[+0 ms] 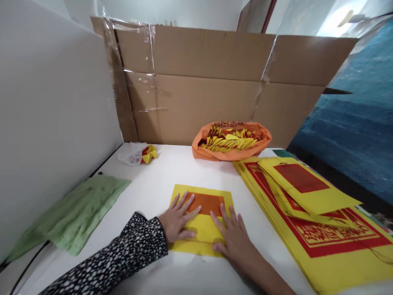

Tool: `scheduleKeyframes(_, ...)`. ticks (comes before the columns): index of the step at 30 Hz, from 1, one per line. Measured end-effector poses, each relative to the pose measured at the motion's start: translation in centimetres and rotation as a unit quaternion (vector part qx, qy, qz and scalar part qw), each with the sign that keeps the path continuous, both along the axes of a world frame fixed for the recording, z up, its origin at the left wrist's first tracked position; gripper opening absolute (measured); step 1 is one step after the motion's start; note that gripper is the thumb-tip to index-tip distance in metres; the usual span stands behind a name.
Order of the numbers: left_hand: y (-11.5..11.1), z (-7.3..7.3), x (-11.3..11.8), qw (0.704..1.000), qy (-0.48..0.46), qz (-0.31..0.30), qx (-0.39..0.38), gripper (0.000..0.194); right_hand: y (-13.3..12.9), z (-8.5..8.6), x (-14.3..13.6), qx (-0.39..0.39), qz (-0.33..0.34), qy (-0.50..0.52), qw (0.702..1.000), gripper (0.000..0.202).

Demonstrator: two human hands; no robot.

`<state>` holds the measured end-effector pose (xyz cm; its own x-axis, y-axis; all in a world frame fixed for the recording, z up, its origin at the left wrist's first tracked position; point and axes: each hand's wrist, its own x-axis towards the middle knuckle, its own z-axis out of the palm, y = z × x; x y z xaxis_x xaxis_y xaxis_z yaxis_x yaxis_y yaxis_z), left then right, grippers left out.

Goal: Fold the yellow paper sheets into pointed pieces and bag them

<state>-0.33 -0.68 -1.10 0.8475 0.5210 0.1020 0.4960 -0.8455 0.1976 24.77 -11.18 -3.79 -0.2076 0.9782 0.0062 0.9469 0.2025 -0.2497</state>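
Observation:
A yellow sheet of paper (202,227) with an orange-red panel near its top lies on the white table in front of me. My left hand (178,219) rests flat on the sheet's left part, fingers spread across the edge of the panel. On the right part, my right hand (231,231) lies with its fingers apart, pressed on the yellow area. A crease or fold line runs across the sheet's lower part, between the hands. Neither hand grips anything.
Stacked yellow and red printed papers (337,241) cover the right side. An orange bag (196,152) of folded paper pieces stands at the back, before a cardboard wall (196,98). To the left are a green cloth (76,209) and a clear plastic bag (132,155) beside folded paper (149,154).

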Motion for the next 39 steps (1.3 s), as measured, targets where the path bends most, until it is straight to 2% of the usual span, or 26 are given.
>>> scheduleKeyframes(3, 0.9, 0.4, -2.2, 0.998, -0.037, -0.008, -0.052, 0.054, 0.0, 0.4, 1.7, -0.009, 0.019, 0.010, 1.000, 0.082)
scheduleKeyframes(5, 1.6, 1.1, -2.9, 0.997, -0.048, 0.014, -0.066, 0.043, 0.6, 0.5, 2.9, -0.014, 0.018, 0.012, 1.000, 0.078)
scheduleKeyframes(7, 2.2, 1.8, -3.1, 0.998, -0.038, 0.031, -0.048, 0.041, 1.5, 0.7, 4.0, -0.023, 0.021, 0.015, 0.999, 0.076)
scheduleKeyframes(10, 2.4, 2.6, -2.8, 1.000, 0.010, 0.014, 0.008, 0.044, 2.9, 1.5, 4.4, -0.025, 0.023, 0.005, 0.999, 0.077)
scheduleKeyframes(12, 1.9, 2.9, -2.2, 0.998, 0.038, 0.017, 0.049, 0.043, 3.8, 2.5, 3.3, 0.025, 0.002, -0.018, 1.000, 0.075)
scheduleKeyframes(14, 0.7, 2.9, -1.2, 0.994, 0.045, 0.025, 0.092, 0.040, 4.4, 3.5, 1.3, 0.109, 0.012, -0.023, 0.994, 0.066)
scheduleKeyframes(17, -1.5, 2.6, 0.7, 0.988, 0.022, -0.007, 0.150, 0.032, 4.9, 4.0, -1.7, 0.190, 0.127, 0.016, 0.973, 0.048)
scheduleKeyframes(20, -3.0, 2.2, 1.3, 0.985, -0.001, -0.045, 0.166, 0.024, 4.8, 3.0, -2.7, 0.200, 0.208, 0.042, 0.957, 0.044)
scheduleKeyframes(24, -2.7, 1.9, -0.4, 0.995, -0.016, -0.036, 0.091, 0.020, 4.5, 1.9, -2.0, 0.163, 0.207, 0.104, 0.959, 0.039)
scheduleKeyframes(27, -2.0, 2.1, -1.6, 0.996, -0.075, 0.043, -0.032, 0.020, 5.0, 2.6, -2.2, 0.123, 0.147, 0.206, 0.960, 0.023)
scheduleKeyframes(29, -1.5, 2.3, -1.7, 0.971, -0.145, 0.136, -0.129, 0.018, 5.6, 3.3, -2.7, 0.080, 0.085, 0.279, 0.953, 0.013)
scheduleKeyframes(32, -0.9, 2.4, -1.1, 0.909, -0.253, 0.240, -0.230, 0.031, 6.7, 3.7, -3.6, 0.011, 0.002, 0.360, 0.933, 0.013)
scheduleKeyframes(34, -0.6, 2.2, -0.6, 0.885, -0.290, 0.265, -0.249, 0.041, 7.1, 3.6, -4.0, -0.005, -0.026, 0.377, 0.926, 0.009)
scheduleKeyframes(35, -0.5, 2.1, -0.5, 0.883, -0.295, 0.268, -0.248, 0.044, 7.2, 3.4, -4.1, -0.001, -0.028, 0.374, 0.927, 0.014)
scheduleKeyframes(39, -0.3, 1.6, -0.2, 0.904, -0.276, 0.261, -0.194, 0.045, 7.1, 3.3, -4.1, 0.033, 0.017, 0.324, 0.945, 0.032)
